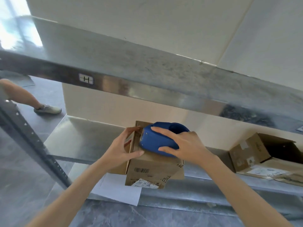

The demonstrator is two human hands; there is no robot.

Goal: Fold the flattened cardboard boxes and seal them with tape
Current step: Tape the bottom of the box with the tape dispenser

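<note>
Nearest, the cardboard box (pixel 152 171) sits on the steel shelf (pixel 85 138); the left hand (pixel 122 149) pinches its top edge at nine o'clock, while the right hand (pixel 182 145) at three curls round the blue tape dispenser (pixel 152 140) on top, whose length runs roughly ten-to-four.

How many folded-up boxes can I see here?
2. One box sits in the middle, under the blue tape dispenser; the open box lies at the right. Flat cardboard beside it could hide more.
</note>
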